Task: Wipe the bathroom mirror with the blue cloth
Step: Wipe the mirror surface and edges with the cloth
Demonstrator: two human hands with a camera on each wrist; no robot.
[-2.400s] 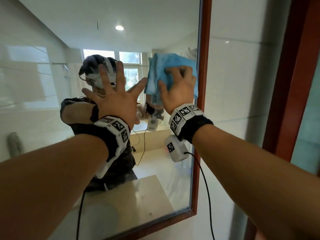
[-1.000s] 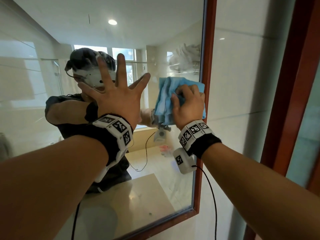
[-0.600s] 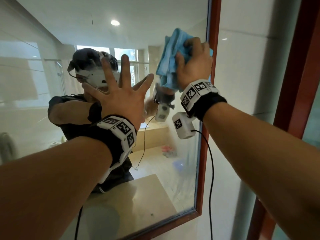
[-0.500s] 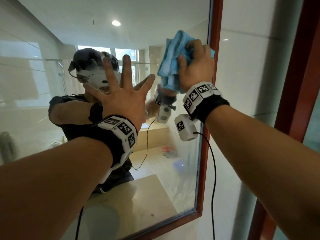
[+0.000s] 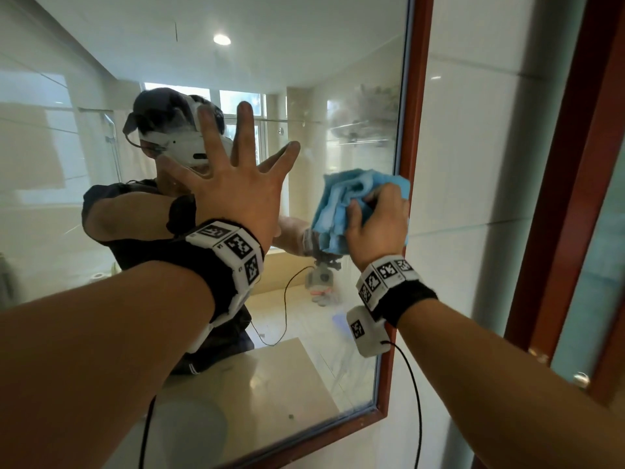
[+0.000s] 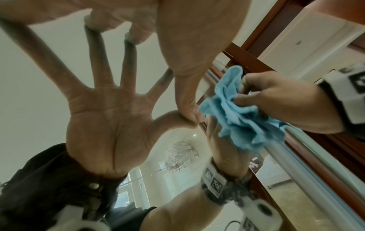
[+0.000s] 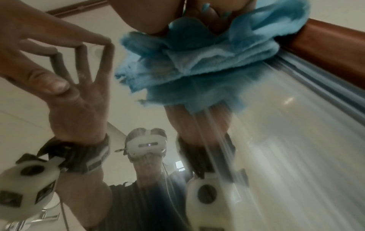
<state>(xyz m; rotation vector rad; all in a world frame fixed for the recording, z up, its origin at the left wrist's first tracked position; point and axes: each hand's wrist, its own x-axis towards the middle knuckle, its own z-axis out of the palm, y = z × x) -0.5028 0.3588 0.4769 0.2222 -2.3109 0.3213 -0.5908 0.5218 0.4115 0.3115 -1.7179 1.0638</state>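
The crumpled light-blue terry cloth [image 5: 341,211] is bunched into a wad that is a little taller than wide in the head view, its long axis running roughly up and down along the glass; its loose folds fan toward the left hand, while its far edge reaches the frame beside the right hand's knuckles. The fabric looks soft and fuzzy, with paler inner layers showing among deeper blue folds [image 7: 197,62] and frayed edges hanging below the fingers [image 6: 242,125].

The right hand [image 5: 377,225] grips this cloth, fingers and thumb curled into it, and presses it flat against the rectangular wall mirror with a reddish-brown wooden frame [image 5: 411,130], at the mirror's right edge.

The left hand [image 5: 236,184] is just beside the cloth, fingers straight and spread wide; in the left wrist view its fingertips [image 6: 92,23] touch the glass and meet their own reflection. It holds nothing.

Below the right hand the glass shows faint streaks [image 7: 276,140]. Both wrists carry black bands with white marker blocks [image 5: 233,252].
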